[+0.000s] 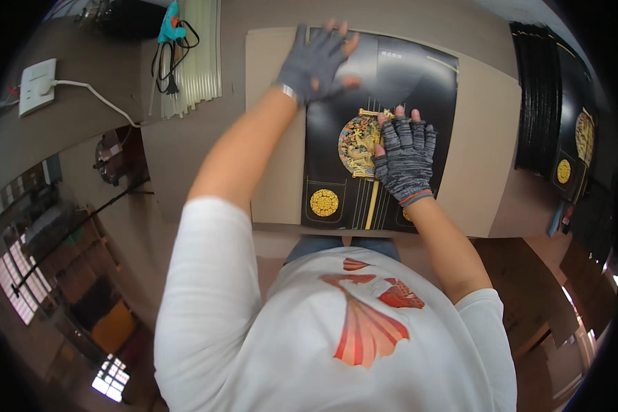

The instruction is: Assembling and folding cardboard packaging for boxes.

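Observation:
A glossy black printed sheet (412, 75) with gold lines and a round, colourful dragon emblem lies on a larger brown cardboard sheet (484, 130). My left hand (316, 63), in a grey fingerless glove, is over the sheet's far left corner with its fingers spread. Whether it touches the surface I cannot tell. Beside the emblem, my right hand (406, 147) rests flat on the black sheet in a striped grey fingerless glove. Its fingers point away from me, and it covers part of the print. Neither hand grips anything.
At the far left, a teal glue gun (172, 26) with a black cord lies on a bundle of translucent glue sticks (202, 55). A white socket box (38, 86) with a plugged-in cable sits further left. To the right stands a stack of black printed sheets (539, 103).

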The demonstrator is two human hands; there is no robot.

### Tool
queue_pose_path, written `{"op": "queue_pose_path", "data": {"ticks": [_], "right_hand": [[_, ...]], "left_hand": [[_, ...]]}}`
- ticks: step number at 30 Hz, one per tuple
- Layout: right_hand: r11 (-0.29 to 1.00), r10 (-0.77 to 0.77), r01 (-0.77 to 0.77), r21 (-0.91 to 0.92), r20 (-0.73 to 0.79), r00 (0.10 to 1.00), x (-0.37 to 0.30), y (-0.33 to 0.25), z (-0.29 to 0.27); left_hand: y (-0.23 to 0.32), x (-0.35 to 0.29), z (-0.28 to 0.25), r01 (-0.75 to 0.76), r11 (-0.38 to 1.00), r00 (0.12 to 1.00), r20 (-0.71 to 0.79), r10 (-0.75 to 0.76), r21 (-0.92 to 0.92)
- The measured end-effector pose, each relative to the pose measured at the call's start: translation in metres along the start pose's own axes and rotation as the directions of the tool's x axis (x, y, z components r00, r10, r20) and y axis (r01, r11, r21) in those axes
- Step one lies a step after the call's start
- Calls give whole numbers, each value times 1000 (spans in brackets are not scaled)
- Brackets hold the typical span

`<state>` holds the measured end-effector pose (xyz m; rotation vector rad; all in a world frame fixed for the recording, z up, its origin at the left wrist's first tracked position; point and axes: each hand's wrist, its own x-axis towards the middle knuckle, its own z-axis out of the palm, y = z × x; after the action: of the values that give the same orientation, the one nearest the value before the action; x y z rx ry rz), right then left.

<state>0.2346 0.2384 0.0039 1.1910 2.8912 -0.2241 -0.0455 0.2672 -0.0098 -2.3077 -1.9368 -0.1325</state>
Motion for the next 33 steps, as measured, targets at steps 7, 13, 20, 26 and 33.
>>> {"op": "queue_pose_path", "data": {"ticks": [7,13,20,26,33], "right_hand": [[1000,-29,29,-2,-81,996,1,-2,4],[998,-16,10,-67,-88,996,1,0,4],[985,-27,-5,-172,-182,983,-1,-1,11],[992,23,-41,-123,-145,989,-11,-5,5],[999,39,-41,-18,-96,995,-13,-3,13]], "left_hand": [[-44,57,7,98,994,992,-71,-102,-52],[62,-87,-18,-25,995,999,42,30,-98],[154,-247,-75,-63,894,971,179,157,-444],[168,-234,-74,55,904,987,162,16,-425],[196,-143,-60,301,947,894,378,-240,-110]]}}
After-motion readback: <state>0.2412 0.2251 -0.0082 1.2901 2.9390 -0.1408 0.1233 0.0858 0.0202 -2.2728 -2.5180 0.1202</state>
